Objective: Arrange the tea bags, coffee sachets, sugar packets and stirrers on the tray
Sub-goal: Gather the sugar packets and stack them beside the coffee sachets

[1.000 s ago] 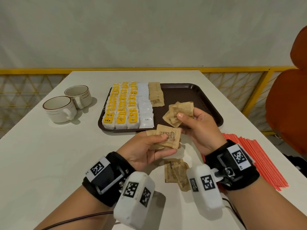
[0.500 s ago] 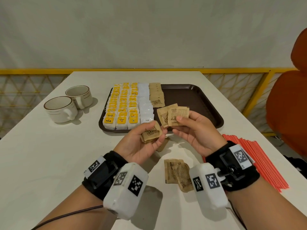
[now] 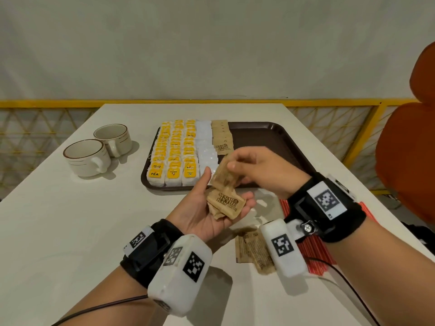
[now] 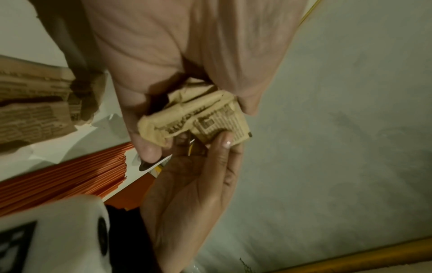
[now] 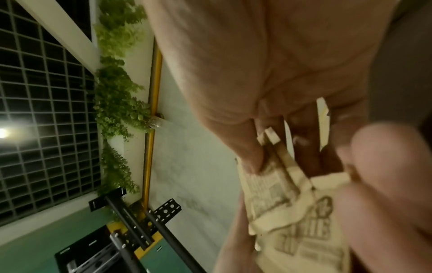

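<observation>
My left hand point(image 3: 227, 188) is turned palm up in front of the tray, and its curled fingers cup a few brown sugar packets point(image 3: 226, 203). Just above it, my right hand point(image 3: 229, 162) pinches more brown sugar packets point(image 3: 222, 176) that hang down onto those in the palm. In the left wrist view the crumpled packets point(image 4: 210, 120) sit between the left fingers and thumb, with a right fingertip touching them. The dark brown tray point(image 3: 270, 137) holds rows of yellow tea bags point(image 3: 174, 156), white sachets point(image 3: 207, 147) and brown sugar packets point(image 3: 221, 140).
Loose brown packets point(image 3: 253, 250) lie on the white table under my right wrist. Orange stirrers point(image 3: 314, 252) lie to the right, partly hidden by the wrist. Two cups point(image 3: 89, 158) stand left of the tray. An orange chair point(image 3: 409, 156) is at the right.
My left hand has turned palm up with its packets. My right hand has swung left and down, bringing its packets onto those in the left palm.
</observation>
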Demonstrator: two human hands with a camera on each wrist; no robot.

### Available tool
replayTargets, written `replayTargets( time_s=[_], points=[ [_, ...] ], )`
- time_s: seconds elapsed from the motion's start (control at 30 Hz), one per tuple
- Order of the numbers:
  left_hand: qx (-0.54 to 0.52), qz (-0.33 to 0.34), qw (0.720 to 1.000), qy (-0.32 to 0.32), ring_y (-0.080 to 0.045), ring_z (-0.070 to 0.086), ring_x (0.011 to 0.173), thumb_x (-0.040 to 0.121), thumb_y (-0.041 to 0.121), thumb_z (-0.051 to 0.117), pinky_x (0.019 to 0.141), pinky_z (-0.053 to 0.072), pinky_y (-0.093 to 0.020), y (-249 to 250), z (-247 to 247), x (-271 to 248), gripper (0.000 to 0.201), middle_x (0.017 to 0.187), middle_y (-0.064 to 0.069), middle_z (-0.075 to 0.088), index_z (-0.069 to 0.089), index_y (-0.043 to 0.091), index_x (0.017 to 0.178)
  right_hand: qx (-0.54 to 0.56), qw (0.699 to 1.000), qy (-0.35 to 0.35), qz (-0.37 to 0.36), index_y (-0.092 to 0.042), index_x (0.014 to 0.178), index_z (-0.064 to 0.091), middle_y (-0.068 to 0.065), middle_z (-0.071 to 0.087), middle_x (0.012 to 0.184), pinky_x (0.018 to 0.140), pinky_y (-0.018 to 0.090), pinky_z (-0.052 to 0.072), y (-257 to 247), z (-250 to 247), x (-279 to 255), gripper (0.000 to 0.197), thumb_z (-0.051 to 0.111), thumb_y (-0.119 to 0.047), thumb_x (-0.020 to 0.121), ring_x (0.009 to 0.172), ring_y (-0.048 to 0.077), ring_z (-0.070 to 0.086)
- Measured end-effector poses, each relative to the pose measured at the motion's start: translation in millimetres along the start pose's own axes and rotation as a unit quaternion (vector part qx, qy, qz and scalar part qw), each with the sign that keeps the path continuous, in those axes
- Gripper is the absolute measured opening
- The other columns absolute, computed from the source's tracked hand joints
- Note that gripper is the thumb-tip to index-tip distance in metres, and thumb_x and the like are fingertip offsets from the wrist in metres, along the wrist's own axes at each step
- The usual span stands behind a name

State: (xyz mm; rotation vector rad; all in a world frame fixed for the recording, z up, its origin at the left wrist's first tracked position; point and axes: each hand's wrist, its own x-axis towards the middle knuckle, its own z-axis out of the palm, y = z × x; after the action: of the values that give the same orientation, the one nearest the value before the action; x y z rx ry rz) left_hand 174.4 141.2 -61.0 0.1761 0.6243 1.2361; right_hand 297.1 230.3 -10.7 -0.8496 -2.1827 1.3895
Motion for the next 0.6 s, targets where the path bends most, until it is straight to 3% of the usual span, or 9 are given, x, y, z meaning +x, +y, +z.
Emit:
replayTargets(
  time_s=[0.1,0.2,0.3,0.4,0.53,0.6],
  points=[
    [-0.039,0.043,0.998,0.002,-0.041,0.063,0.091,0.081,0.044,0.053,0.079,0.05,-0.049,4,-2,0,0.049,0.107,-0.035,0.061,0.062,0.004,0.109,0.073,0.992,0.105,0.0,-0.01,0.099,0.065,0.006,0.069,0.094,0.068,0.021,0.049,0,-16,-1,0.013,0.053,-0.01,0.096,0.082,0.01,0.063],
    [-0.051,0.081,0.995,0.012,-0.04,0.065,0.09,0.078,0.034,0.057,0.08,0.05,-0.046,6,-4,2,0.041,0.106,-0.033,0.063,0.061,0.006,0.107,0.182,0.977,0.107,0.012,-0.006,0.096,0.06,0.009,0.069,0.089,0.062,0.021,0.054,1,-21,-10,0.007,0.055,-0.003,0.092,0.078,0.016,0.067],
    [-0.046,0.119,0.991,0.031,-0.036,0.068,0.09,0.088,0.035,0.055,0.081,0.054,-0.042,5,-6,7,0.04,0.107,-0.027,0.066,0.058,0.006,0.115,0.246,0.965,0.081,0.045,-0.003,0.091,0.057,0.013,0.069,0.087,0.06,0.024,0.059,6,-16,-18,0.005,0.057,0.001,0.089,0.076,0.023,0.07],
    [-0.03,0.136,0.99,0.032,-0.032,0.069,0.093,0.091,0.046,0.048,0.087,0.052,-0.044,4,-6,9,0.055,0.111,-0.023,0.067,0.052,0.006,0.127,0.238,0.967,0.076,0.052,-0.006,0.087,0.057,0.014,0.071,0.086,0.057,0.022,0.055,12,-13,-21,0.006,0.06,-0.001,0.087,0.074,0.022,0.068],
    [-0.034,0.108,0.993,0.032,-0.033,0.07,0.082,0.086,0.055,0.049,0.077,0.056,-0.042,4,-5,8,0.064,0.105,-0.027,0.066,0.053,0.006,0.127,0.165,0.978,0.123,-0.026,-0.011,0.083,0.062,0.006,0.068,0.078,0.05,0.016,0.044,17,-10,-22,0.011,0.068,-0.003,0.082,0.062,0.013,0.055],
    [-0.04,0.096,0.994,0.042,-0.034,0.07,0.079,0.084,0.054,0.052,0.074,0.057,-0.042,4,-5,8,0.064,0.105,-0.029,0.065,0.053,0.007,0.127,0.144,0.978,0.135,-0.063,-0.009,0.084,0.064,0.007,0.067,0.08,0.051,0.016,0.044,15,-9,-23,0.011,0.069,-0.001,0.081,0.06,0.009,0.056]
  ],
)
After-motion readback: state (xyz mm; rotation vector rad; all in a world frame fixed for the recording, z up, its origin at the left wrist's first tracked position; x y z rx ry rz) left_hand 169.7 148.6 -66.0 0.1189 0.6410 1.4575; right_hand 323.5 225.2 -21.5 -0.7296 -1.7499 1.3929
